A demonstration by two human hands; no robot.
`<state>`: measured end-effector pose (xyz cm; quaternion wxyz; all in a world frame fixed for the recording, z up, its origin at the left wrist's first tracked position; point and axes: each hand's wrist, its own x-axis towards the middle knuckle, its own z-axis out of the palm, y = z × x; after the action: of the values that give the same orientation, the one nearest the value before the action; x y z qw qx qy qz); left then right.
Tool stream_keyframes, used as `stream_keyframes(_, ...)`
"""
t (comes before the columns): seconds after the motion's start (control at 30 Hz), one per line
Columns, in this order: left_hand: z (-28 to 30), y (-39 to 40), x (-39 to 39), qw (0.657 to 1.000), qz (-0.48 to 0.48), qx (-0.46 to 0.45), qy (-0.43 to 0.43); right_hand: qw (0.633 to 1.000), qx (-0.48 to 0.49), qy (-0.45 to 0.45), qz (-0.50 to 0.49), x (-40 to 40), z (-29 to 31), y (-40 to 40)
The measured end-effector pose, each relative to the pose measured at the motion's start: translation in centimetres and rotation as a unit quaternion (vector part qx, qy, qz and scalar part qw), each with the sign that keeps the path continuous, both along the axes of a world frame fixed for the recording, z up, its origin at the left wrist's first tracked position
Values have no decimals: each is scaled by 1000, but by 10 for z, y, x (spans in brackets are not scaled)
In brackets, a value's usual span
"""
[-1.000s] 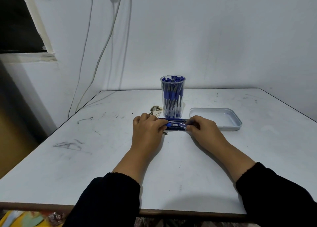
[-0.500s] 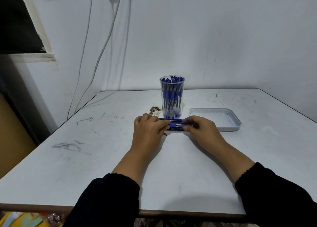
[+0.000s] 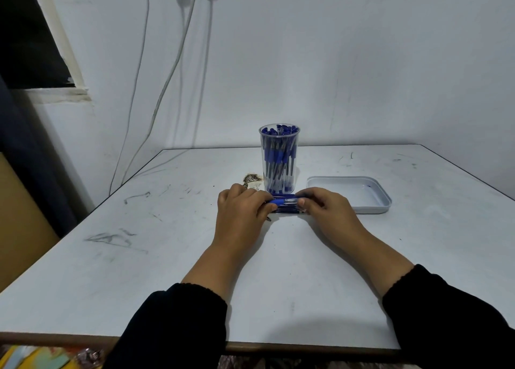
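Blue pens (image 3: 287, 203), gathered in a small horizontal bundle, are lying at the centre of the frame in the head view, low over the white table (image 3: 278, 271) and just in front of a clear cup (image 3: 279, 159).

Left: your left hand (image 3: 242, 215) is curling its fingers over the bundle's left end, with the thumb pressing in from the near side. Right: your right hand (image 3: 326, 209) is gripping the opposite end in the same way, fingers curled over the top, one fingertip touching the uppermost pen. Whether the bundle is resting on the table or being held just above it cannot be told.

Behind: the cup is standing upright and is holding many more pens of the same kind, caps up. Right of centre: a white tray (image 3: 370, 209) is sitting flat on the table, just beside your right hand. Left of the cup: a small brown scrap (image 3: 252, 179) is lying on the table. Upper left of the frame: cables (image 3: 167, 76) are hanging down the wall. Bottom edge: your dark sleeves (image 3: 172, 327) are covering both forearms.
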<state>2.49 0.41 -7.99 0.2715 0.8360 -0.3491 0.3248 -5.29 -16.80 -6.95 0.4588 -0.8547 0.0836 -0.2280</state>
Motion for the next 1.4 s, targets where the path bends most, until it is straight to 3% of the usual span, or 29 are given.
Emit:
stream_keyframes(0.43, 2, 0, 0, 999, -17, -20, -39, 999, 22, 24, -3, -3, 4, 4)
stream_keyframes(0.77, 1, 3, 5, 997, -54, -30, -55, 984, 173, -23, 47, -7, 11, 6)
stream_keyframes(1.23, 2, 0, -2, 999, -32, 1, 14, 976, 203, -52, 54, -11, 12, 8)
stream_keyframes(1.4, 5, -2, -5, 998, -28, -27, 41, 962, 258, -62, 66, -9, 13, 10)
